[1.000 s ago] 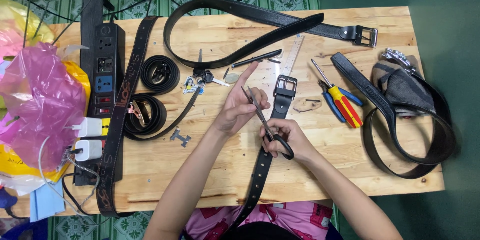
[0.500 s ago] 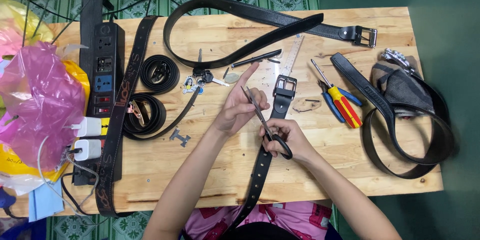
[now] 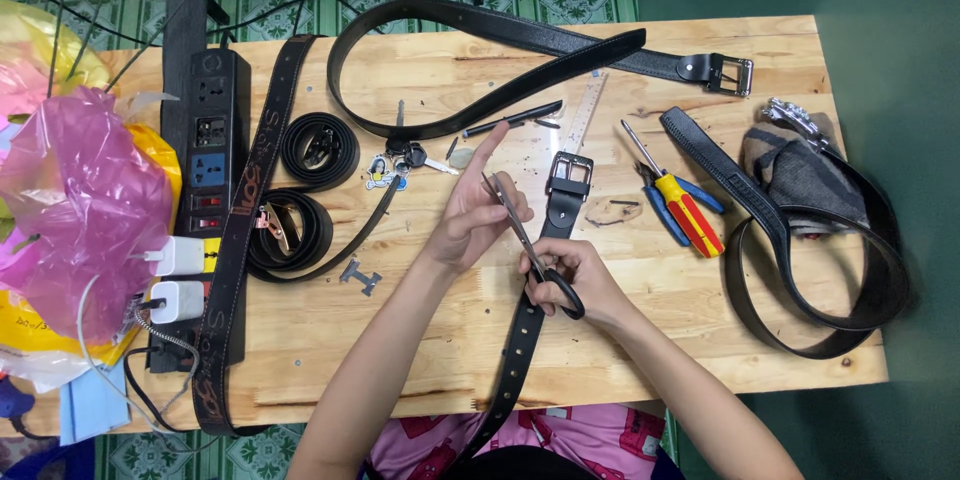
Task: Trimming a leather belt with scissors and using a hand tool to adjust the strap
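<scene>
My right hand (image 3: 578, 280) grips the black handles of a pair of scissors (image 3: 527, 244), blades pointing up and left. My left hand (image 3: 475, 208) pinches near the blade tips, index finger stretched out; whatever small piece sits between the fingers is too small to make out. Under both hands a black belt (image 3: 528, 320) with punched holes runs from a silver buckle (image 3: 570, 176) down off the table's near edge.
A wooden table (image 3: 420, 360) carries several other belts, two coiled ones (image 3: 318, 148), a long brown belt (image 3: 232, 240), a ruler (image 3: 585, 110), a pen, keys (image 3: 408, 155), a screwdriver and pliers (image 3: 685, 210), a power strip (image 3: 205, 155) with chargers, and plastic bags (image 3: 85, 210) at left.
</scene>
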